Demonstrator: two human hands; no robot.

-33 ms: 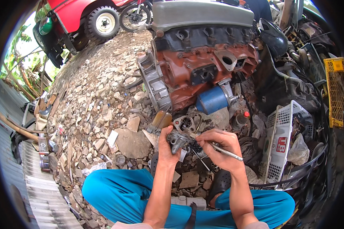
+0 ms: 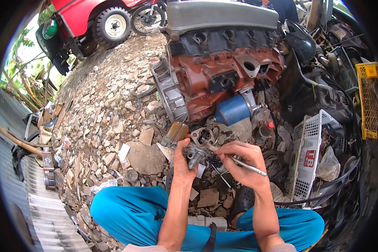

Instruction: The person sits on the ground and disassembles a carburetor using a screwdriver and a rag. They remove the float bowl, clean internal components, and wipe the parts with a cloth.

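I watch rubble ground (image 2: 109,96) | rust-red engine block (image 2: 193,69) toward its right edge | my left hand (image 2: 183,164) grips an amber-bowled metal housing (image 2: 193,156) above the ground | right hand (image 2: 245,161), fingers pinched round slim metal-handled tool (image 2: 251,167), beside housing

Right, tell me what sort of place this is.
Probably an informal outdoor vehicle-repair yard: a large reddish-brown metal engine block sits amid broken tan stones, a red vehicle stands beyond it, and the left hand holds a grey metal part.
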